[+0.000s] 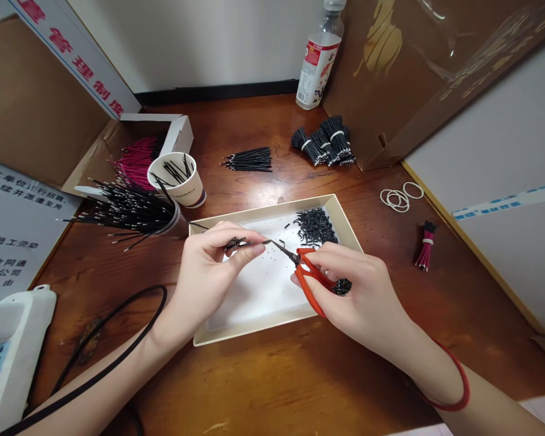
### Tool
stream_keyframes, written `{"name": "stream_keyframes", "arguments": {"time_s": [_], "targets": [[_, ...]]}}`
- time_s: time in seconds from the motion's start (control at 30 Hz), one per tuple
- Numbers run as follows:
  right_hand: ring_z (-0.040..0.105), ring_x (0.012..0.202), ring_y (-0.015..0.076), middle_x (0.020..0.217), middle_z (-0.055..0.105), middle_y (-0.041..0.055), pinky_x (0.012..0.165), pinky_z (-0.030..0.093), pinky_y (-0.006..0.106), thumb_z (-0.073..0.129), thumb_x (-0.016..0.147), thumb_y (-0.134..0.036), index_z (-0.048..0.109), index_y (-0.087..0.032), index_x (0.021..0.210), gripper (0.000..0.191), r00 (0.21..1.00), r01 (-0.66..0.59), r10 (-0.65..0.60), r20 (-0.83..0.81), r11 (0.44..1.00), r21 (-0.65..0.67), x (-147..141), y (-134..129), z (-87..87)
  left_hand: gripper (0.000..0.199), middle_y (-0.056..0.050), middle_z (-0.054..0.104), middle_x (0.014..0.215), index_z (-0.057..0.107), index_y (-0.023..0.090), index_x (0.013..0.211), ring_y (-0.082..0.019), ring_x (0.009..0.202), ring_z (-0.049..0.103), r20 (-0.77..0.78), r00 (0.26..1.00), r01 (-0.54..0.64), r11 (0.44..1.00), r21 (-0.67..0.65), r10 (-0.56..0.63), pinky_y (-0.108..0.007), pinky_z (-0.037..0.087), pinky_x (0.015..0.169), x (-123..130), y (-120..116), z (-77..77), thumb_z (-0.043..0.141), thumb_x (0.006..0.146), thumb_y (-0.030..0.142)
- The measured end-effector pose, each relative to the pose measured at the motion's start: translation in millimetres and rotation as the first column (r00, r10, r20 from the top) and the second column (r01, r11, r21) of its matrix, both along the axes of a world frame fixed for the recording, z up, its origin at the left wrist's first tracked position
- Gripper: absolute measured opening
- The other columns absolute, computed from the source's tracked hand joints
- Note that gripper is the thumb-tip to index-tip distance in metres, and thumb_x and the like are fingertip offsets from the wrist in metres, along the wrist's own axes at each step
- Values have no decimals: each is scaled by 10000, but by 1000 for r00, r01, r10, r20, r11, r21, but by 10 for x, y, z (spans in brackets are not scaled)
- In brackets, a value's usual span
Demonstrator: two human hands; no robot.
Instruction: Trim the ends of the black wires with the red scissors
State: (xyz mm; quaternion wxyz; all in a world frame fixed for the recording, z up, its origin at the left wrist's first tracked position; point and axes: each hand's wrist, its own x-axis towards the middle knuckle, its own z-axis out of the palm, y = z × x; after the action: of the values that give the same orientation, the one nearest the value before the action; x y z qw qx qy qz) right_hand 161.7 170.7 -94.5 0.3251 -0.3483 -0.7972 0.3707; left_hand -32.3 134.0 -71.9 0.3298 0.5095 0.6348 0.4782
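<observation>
Several thin black wires (237, 243) are pinched in my left hand (215, 260), one tip sticking out past the thumb and forefinger. My right hand (356, 284) is closed round red-handled scissors (309, 275). Their narrow dark blades meet that wire tip; whether they have closed on it I cannot tell. Both hands are above a shallow cardboard tray (258, 322) with a white bottom. In its far right corner lies a heap of short black cut pieces (315, 225), with tiny bits scattered near the middle. More black pieces show beneath my right hand.
Left of the tray stand a paper cup (186, 192) of black wires and a full container of black wires (131, 209). Behind lie loose wires (249, 159), tied bundles (324, 144) and a bottle (318, 66). Rubber bands (395, 200) and a small red-black bundle (426, 245) lie right.
</observation>
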Motion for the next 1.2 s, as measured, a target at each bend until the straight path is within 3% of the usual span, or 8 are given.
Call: {"name": "stream_keyframes", "arguments": {"time_s": [0.4, 1.2], "targets": [[350, 532, 84, 588, 404, -31, 488, 306, 228, 623, 834, -125, 548, -163, 664, 190, 1000, -20, 21, 23, 999, -28, 8, 12, 44, 110, 8, 714, 741, 768, 224, 744, -108, 701, 626, 126, 991, 54, 997, -52, -47, -195, 484, 631, -15, 17, 3, 724, 730, 124], [365, 528, 84, 592, 431, -26, 486, 311, 228, 614, 820, -112, 542, -167, 653, 190, 999, -1, 2, 35, 1000, -19, 11, 4, 36, 55, -12, 713, 766, 744, 200, 734, -134, 720, 623, 119, 992, 62, 994, -87, -52, -238, 497, 668, -20, 13, 14, 708, 747, 161]]}}
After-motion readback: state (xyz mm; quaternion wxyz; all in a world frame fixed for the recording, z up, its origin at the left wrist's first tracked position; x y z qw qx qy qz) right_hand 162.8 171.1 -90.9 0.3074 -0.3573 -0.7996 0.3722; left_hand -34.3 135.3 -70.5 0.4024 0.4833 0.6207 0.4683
